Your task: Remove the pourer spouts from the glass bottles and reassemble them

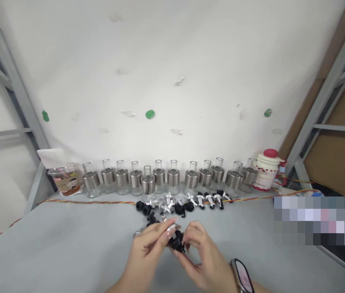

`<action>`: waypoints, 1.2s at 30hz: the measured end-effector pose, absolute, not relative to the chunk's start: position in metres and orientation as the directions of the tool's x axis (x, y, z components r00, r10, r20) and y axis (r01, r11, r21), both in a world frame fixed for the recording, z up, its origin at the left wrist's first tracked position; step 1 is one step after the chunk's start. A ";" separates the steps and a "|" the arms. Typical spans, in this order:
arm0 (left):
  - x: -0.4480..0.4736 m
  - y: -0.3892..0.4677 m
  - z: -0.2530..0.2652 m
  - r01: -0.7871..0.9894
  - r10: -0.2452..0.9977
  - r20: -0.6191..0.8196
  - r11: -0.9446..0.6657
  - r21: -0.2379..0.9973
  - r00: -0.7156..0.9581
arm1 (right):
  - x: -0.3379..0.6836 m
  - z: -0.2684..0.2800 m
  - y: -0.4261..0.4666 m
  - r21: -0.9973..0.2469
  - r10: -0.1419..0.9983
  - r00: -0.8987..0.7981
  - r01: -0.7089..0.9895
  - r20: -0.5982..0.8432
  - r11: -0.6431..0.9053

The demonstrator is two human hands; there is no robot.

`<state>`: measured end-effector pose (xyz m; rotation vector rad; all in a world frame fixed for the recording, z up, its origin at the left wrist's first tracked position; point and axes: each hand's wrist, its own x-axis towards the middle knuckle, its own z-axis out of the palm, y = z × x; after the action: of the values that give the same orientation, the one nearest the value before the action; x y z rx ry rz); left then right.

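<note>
My left hand (pixel 152 244) pinches the silver top of a bottle pourer (pixel 176 240) between thumb and fingers. My right hand (pixel 198 248) is closed at the black lower part of the same pourer, its fingertips curled against it. The fingers cover some of the pourer. Just beyond my hands lie loose silver and black pourers (pixel 210 200) in an uneven row, with round black stoppers (pixel 146 209) among them. A smartwatch (pixel 243 276) is on my right wrist.
Several open glass bottles (pixel 148 184) with steel sleeves stand along the white wall. A drink cup (pixel 66 181) is at the left end, a white and red tumbler (pixel 265 171) at the right. A twisted red-yellow cable (pixel 99 202) crosses the grey table (pixel 53 244).
</note>
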<state>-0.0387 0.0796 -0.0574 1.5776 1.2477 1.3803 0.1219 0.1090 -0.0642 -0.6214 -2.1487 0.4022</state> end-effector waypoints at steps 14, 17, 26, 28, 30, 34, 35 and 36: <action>-0.043 0.075 -0.057 0.363 0.892 0.428 -0.451 0.815 0.146 | 0.123 -0.068 0.110 -0.414 0.468 -0.543 0.228 0.697 0.881; -0.039 0.076 -0.055 0.261 0.930 0.350 -0.367 0.893 0.110 | 0.123 -0.073 0.110 -0.564 0.569 -0.515 0.186 0.642 0.805; -0.038 0.082 -0.061 0.107 0.963 0.267 -0.268 0.957 0.019 | 0.125 -0.067 0.113 -0.606 0.579 -0.463 0.108 0.671 0.788; -0.037 0.083 -0.062 0.035 0.966 0.257 -0.258 0.966 0.012 | 0.127 -0.068 0.115 -0.620 0.599 -0.420 0.103 0.682 0.778; -0.036 0.082 -0.061 0.010 0.968 0.249 -0.249 0.968 0.008 | 0.128 -0.068 0.116 -0.645 0.625 -0.380 0.093 0.681 0.759; -0.034 0.081 -0.057 0.025 0.970 0.239 -0.240 0.970 0.052 | 0.130 -0.065 0.117 -0.693 0.682 -0.378 0.130 0.627 0.709; -0.033 0.081 -0.056 0.012 0.969 0.239 -0.240 0.971 0.064 | 0.129 -0.064 0.116 -0.705 0.697 -0.400 0.156 0.595 0.692; -0.032 0.080 -0.056 -0.006 0.969 0.236 -0.237 0.972 0.076 | 0.128 -0.063 0.116 -0.722 0.716 -0.423 0.183 0.555 0.668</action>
<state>-0.0319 0.0802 -0.0564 1.4200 1.0323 1.3222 0.1281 0.1160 -0.0625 -0.7005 -1.9516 0.7214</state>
